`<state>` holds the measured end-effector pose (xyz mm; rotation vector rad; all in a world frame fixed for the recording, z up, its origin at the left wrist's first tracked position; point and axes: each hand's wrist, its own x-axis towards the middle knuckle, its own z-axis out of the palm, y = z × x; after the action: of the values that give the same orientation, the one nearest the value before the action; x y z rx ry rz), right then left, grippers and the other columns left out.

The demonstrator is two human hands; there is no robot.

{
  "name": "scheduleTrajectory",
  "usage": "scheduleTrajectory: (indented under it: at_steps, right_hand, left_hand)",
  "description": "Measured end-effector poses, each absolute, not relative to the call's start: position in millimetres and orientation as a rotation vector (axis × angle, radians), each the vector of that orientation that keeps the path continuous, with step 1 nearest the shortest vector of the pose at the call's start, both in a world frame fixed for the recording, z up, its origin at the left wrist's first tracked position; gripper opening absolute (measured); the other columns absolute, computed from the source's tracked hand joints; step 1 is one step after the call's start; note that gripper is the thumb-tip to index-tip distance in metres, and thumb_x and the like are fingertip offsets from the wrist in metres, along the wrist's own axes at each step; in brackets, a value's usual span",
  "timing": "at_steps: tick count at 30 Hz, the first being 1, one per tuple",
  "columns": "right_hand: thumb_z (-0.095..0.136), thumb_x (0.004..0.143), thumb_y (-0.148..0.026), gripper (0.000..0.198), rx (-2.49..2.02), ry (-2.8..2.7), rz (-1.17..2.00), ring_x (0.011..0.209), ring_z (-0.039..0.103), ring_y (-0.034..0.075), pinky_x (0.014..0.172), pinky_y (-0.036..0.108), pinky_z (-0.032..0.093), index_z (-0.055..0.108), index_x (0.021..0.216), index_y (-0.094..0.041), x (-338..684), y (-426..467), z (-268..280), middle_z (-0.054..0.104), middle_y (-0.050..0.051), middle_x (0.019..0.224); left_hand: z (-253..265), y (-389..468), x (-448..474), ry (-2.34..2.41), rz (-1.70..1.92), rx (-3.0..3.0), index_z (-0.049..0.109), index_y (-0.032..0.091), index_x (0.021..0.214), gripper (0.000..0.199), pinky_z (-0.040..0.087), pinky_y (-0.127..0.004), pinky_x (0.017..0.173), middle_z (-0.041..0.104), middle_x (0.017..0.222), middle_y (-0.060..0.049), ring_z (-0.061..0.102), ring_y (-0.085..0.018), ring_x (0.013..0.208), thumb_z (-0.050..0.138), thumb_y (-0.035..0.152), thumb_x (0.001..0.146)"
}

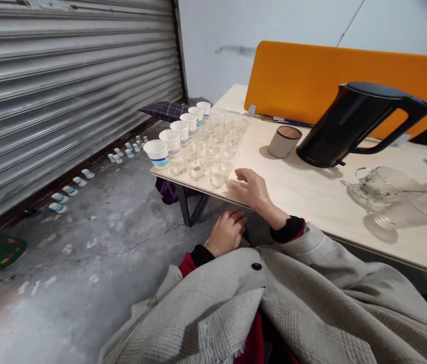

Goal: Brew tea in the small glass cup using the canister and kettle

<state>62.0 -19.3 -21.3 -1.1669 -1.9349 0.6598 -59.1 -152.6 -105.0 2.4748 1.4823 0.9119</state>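
My right hand (pixel 254 192) is at the table's front edge with its fingers bent but apart, holding nothing. Just left of its fingertips stand several small clear plastic cups (pixel 219 178) in close rows. A row of white paper cups with blue bands (pixel 157 154) lines the table's left edge beside them. My left hand (pixel 225 235) rests low over my lap, below the table edge, palm down. Its fingers lie loosely curved, and I see nothing held in them; the fingertips are partly hidden.
A black electric kettle (pixel 344 129) and a wooden-lidded canister (pixel 284 142) stand before an orange divider (pixel 312 86). At right are a glass cup with leaves (pixel 382 186) and stacked clear cups (pixel 406 212). Several paper cups (pixel 69 190) sit on the floor by the shutter.
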Motion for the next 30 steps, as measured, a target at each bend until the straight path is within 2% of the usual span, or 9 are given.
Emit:
scheduleTrajectory:
  at_steps: [2, 4, 12, 23, 30]
  right_hand:
    - [0.079, 0.087, -0.037, 0.022, -1.213, -2.033, 0.555, 0.102, 0.069, 0.027, 0.096, 0.046, 0.057, 0.075, 0.105, -0.025, 60, -23, -19, 0.075, 0.009, 0.113]
    - [0.078, 0.09, -0.035, 0.013, -1.246, -2.1, 0.478, 0.104, 0.068, 0.028, 0.095, 0.044, 0.055, 0.074, 0.096, -0.024, 53, -27, -17, 0.075, 0.009, 0.11]
    - [0.076, 0.095, -0.034, 0.016, -1.312, -2.145, 0.398, 0.105, 0.063, 0.03, 0.095, 0.046, 0.05, 0.071, 0.087, -0.022, 33, -31, -13, 0.073, 0.012, 0.107]
    - [0.072, 0.097, -0.033, 0.01, -1.208, -2.082, 0.416, 0.114, 0.065, 0.032, 0.102, 0.047, 0.051, 0.071, 0.098, -0.024, 67, -45, -4, 0.075, 0.012, 0.114]
    - [0.068, 0.099, -0.037, 0.02, -1.179, -1.926, 0.253, 0.108, 0.07, 0.03, 0.099, 0.047, 0.055, 0.073, 0.116, -0.027, 168, -91, 33, 0.077, 0.009, 0.113]
  left_hand:
    - [-105, -151, -57, 1.499, 0.901, 2.458, 0.074, 0.02, 0.132, 0.032, 0.059, -0.051, 0.111, 0.074, 0.14, -0.013, 0.062, -0.03, 0.138, 0.065, 0.02, 0.1]
    - [-104, -151, -56, 1.501, 0.882, 2.461, 0.074, 0.018, 0.131, 0.032, 0.059, -0.05, 0.111, 0.075, 0.138, -0.014, 0.062, -0.03, 0.137, 0.067, 0.021, 0.1]
    - [-104, -153, -60, 1.501, 0.859, 2.468, 0.074, 0.018, 0.131, 0.034, 0.058, -0.051, 0.115, 0.074, 0.137, -0.015, 0.062, -0.031, 0.137, 0.066, 0.019, 0.098]
    - [-107, -149, -61, 1.474, 0.925, 2.496, 0.075, 0.019, 0.128, 0.031, 0.062, -0.053, 0.11, 0.076, 0.135, -0.014, 0.066, -0.031, 0.132, 0.067, 0.017, 0.097]
    - [-65, -145, -48, 1.251, 1.239, 2.54, 0.072, 0.021, 0.131, 0.03, 0.063, -0.048, 0.107, 0.077, 0.132, -0.012, 0.071, -0.027, 0.124, 0.057, 0.018, 0.106]
